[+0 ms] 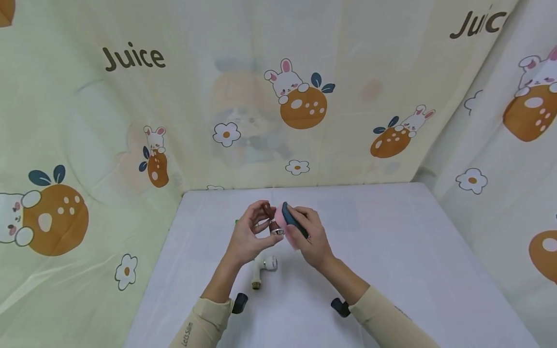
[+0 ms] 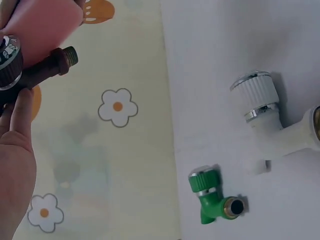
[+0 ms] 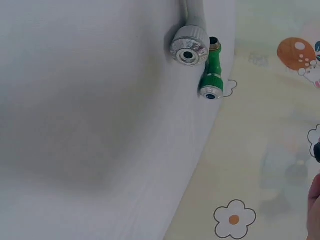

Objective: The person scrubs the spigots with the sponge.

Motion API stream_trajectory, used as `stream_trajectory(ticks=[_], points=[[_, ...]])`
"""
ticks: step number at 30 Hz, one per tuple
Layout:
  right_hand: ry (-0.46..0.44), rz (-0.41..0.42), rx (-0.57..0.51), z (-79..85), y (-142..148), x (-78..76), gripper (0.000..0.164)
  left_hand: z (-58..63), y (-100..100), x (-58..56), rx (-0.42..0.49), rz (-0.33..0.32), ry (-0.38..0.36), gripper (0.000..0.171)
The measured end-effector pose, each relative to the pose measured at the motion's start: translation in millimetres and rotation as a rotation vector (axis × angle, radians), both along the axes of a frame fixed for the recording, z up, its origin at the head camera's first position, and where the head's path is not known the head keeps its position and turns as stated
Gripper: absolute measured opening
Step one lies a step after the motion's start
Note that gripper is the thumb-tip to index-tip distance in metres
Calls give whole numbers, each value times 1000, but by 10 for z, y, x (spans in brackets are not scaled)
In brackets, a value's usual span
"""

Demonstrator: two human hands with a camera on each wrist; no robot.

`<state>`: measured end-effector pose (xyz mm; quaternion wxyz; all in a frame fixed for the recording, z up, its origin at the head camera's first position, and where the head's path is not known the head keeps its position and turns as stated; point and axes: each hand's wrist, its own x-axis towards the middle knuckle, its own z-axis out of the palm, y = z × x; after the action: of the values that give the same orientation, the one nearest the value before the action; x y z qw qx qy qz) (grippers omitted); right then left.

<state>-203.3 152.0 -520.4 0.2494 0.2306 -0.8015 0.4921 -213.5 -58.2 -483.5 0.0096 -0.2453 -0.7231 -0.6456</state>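
Observation:
My left hand (image 1: 245,239) holds a dark reddish-brown angle valve (image 2: 44,73) with a ribbed, chrome-trimmed knob and a threaded end. A sponge (image 1: 297,223), pink on one side and dark blue on the other, is gripped in my right hand (image 1: 312,238). Its pink side lies against the valve's knob end, both raised over the table in front of me. In the left wrist view the pink face (image 2: 47,27) sits right behind the valve. Only a sliver of the right hand (image 3: 315,210) shows at the edge of the right wrist view.
On the white-covered table (image 1: 391,270) lies a white angle valve (image 1: 257,271) below my left hand. Beyond it is a smaller green valve (image 2: 212,202), mostly hidden behind that hand in the head view. A printed curtain (image 1: 348,159) hangs behind and along both sides.

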Motion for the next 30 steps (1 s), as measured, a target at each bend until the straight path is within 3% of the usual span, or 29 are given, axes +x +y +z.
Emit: stream_trajectory(ticks=[7,14,25,30], points=[[-95,-86,-25,19,-22,-67,46,5,70,67,-10,-2,9,86],[-98,-184,28,-9,-16,-77,48,43,92,62,9,20,50,84],[-236,-207,89,1,70,-123,48,50,56,70,0,43,33,84],[-325,-208,13,-80,140,-145,54,80,5,40,70,84,-21,82]])
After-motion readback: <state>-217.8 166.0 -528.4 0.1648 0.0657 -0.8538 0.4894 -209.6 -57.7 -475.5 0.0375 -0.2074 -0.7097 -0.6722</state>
